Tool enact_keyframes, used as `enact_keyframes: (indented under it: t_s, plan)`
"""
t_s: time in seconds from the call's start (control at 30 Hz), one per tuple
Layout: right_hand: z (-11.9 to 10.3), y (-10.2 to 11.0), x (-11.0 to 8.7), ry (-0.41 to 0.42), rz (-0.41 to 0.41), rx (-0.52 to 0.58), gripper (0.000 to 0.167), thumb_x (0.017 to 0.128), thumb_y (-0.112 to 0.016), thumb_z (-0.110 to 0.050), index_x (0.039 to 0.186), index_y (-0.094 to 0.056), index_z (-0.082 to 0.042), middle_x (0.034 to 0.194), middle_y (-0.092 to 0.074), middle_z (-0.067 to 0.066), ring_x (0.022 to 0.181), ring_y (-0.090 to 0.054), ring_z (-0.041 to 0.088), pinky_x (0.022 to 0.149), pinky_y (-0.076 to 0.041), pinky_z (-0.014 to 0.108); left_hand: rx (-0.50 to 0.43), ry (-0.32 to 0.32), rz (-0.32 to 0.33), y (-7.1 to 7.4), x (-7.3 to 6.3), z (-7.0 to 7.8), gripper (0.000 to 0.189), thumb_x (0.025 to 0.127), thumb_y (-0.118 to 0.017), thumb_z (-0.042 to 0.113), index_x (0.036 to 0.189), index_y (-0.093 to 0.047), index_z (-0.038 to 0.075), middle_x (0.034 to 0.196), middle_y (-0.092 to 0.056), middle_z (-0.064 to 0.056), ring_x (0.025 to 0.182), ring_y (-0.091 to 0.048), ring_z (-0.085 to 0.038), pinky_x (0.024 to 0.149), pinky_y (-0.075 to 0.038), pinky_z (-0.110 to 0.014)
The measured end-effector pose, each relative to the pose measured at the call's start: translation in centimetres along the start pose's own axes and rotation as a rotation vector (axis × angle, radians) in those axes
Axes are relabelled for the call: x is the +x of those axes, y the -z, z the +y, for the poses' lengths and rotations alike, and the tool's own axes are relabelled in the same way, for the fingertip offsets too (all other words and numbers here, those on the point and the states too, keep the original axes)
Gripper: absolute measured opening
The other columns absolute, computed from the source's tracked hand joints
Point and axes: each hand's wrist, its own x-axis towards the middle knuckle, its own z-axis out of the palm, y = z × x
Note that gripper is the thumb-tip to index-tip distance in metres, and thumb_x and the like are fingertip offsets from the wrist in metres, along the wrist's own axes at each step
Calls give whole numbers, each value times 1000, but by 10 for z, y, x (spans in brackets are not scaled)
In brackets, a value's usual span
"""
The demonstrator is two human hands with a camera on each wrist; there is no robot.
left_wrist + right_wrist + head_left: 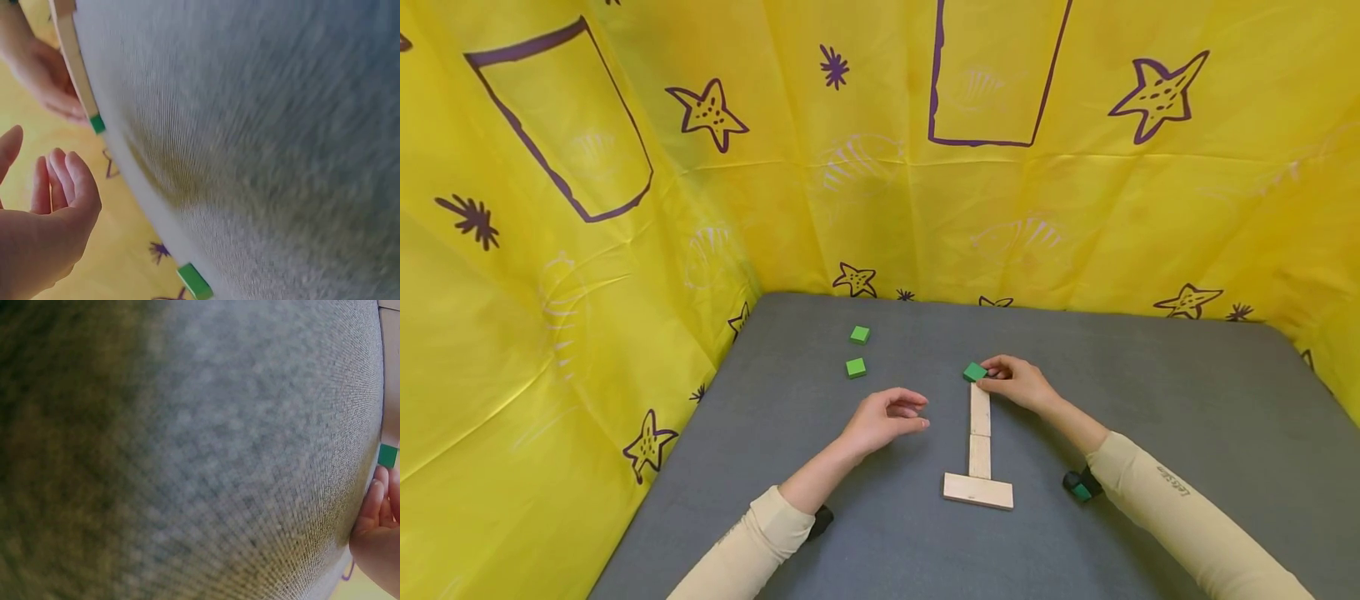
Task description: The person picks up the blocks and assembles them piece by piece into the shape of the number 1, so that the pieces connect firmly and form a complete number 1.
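My right hand (1018, 383) pinches a dark green square block (975, 372) at its right side, between thumb and forefinger. The block lies at the far end of a line of two pale wooden planks (980, 410), set end to end. A third plank (977, 491) lies crosswise at the near end, so the planks form an upside-down T. To the left of this line, my left hand (886, 421) hovers with loosely bent fingers and holds nothing. The left wrist view shows its fingers (75, 181) apart from the planks.
Two light green blocks, one farther (860, 335) and one nearer (856, 367), lie on the left of the grey table (1187, 400). A yellow curtain with starfish drawings (880, 217) closes off the back and sides.
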Motion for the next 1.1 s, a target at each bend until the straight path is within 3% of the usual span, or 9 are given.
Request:
enact_keyframes:
  t_s: [0.37, 0.6, 0.8, 1.1]
  plan:
    - [-2, 1, -1, -6, -4, 11, 39, 87, -73, -26, 116, -65, -2, 102, -63, 11, 92, -54, 23, 78, -42, 34, -147, 3, 198, 25, 22, -5, 38, 82, -79, 13, 115, -67, -2, 112, -67, -20, 93, -64, -20, 77, -50, -25]
    - [-2, 1, -1, 0, -10, 25, 40, 87, -73, -26, 117, -65, 0, 103, -63, 12, 92, -54, 23, 78, -43, 34, -230, 4, 312, 37, 32, -14, 37, 82, -78, 9, 115, -67, -2, 110, -68, -17, 92, -63, -16, 76, -49, -20]
    - [-1, 1, -1, -1, -15, 14, 40, 88, -73, -26, 118, -65, -1, 102, -62, 10, 91, -54, 23, 78, -43, 34, -209, -1, 405, 50, 40, -23, 37, 81, -78, 9, 115, -67, -2, 111, -67, -19, 92, -62, -18, 75, -48, -19]
    - [-3, 2, -3, -14, -10, 8, 39, 87, -72, -26, 118, -65, -2, 101, -62, 10, 91, -53, 23, 78, -42, 34, -166, 82, 482, 69, 51, -35, 38, 81, -78, 10, 116, -67, -1, 114, -66, -19, 96, -61, -21, 73, -48, -18]
